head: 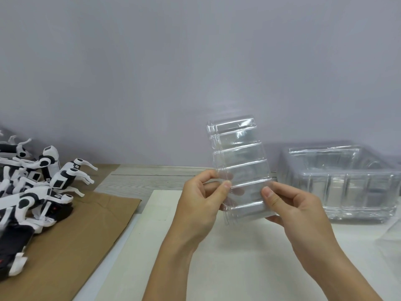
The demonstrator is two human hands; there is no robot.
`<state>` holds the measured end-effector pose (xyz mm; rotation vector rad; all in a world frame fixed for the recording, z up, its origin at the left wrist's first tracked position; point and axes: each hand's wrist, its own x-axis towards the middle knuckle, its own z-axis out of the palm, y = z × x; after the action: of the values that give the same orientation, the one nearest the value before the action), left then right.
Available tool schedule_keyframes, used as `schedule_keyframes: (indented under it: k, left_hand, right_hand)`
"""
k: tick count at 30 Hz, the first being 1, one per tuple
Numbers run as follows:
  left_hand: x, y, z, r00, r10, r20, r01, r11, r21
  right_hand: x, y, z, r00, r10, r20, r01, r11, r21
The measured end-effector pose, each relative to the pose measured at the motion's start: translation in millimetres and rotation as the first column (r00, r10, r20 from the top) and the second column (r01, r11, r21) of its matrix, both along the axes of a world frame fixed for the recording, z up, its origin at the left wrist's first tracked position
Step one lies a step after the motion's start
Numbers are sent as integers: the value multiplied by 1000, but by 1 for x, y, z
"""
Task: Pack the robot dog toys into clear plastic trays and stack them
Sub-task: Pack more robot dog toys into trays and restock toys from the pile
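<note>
I hold a clear plastic tray [238,157] upright in front of me, above the white board. It has several ribbed compartments stacked one above the other. My left hand [201,200] pinches its lower left edge between thumb and fingers. My right hand [290,207] grips its lower right edge, thumb on the front. A heap of black and white robot dog toys [36,187] lies on brown cardboard at the left, apart from both hands.
A stack of clear plastic trays [338,181] stands at the right against the wall. The brown cardboard [71,246] covers the left of the table. A white board [217,268] lies under my arms. More clear plastic [390,244] shows at the right edge.
</note>
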<state>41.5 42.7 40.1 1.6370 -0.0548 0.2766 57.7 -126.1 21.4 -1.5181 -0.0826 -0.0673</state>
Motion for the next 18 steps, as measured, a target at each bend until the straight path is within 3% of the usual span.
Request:
schedule_keyframes:
  k: [13, 18]
  left_hand:
    - [6, 0, -5, 960, 277, -28, -278, 954, -112]
    - [8, 13, -6, 904, 407, -131, -428, 870, -244]
  right_hand:
    - [-3, 3, 6, 992, -64, 112, 62, 998, 22]
    - [4, -8, 3, 991, -125, 44, 119, 986, 119]
